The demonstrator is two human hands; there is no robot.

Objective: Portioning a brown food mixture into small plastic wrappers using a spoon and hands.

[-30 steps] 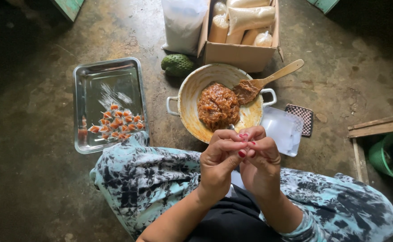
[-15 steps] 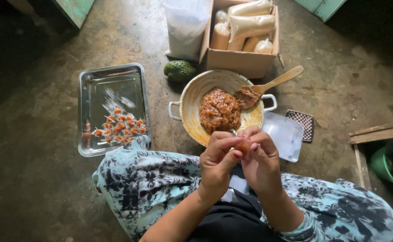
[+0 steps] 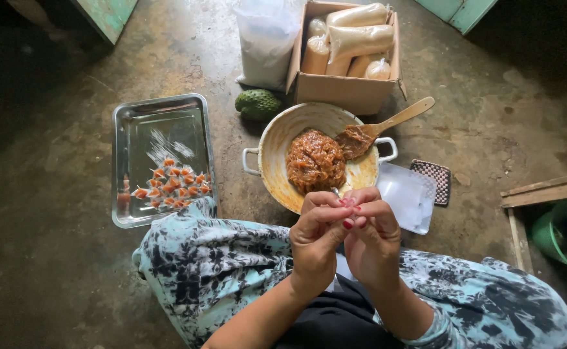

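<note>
Left hand (image 3: 317, 234), right hand (image 3: 373, 238) together; fingers (image 3: 350, 208) pinching small wrapped piece (image 3: 336, 192) above pot (image 3: 277, 145) rim.

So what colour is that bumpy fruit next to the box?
Green. The bumpy fruit lies on the floor beside the cardboard box, clearest in the head view.

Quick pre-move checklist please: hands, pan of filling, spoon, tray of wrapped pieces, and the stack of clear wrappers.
1. Left hand and right hand meet fingertip to fingertip over the pan's near rim: ok.
2. What they pinch: cannot tell, it is hidden.
3. Pan holds a brown mound of filling: ok.
4. Wooden spoon rests in the pan, handle over the rim: ok.
5. Metal tray has wrapped pieces at its near end, bare metal beyond: ok.
6. Clear wrappers lie beside the pan: ok.
</note>
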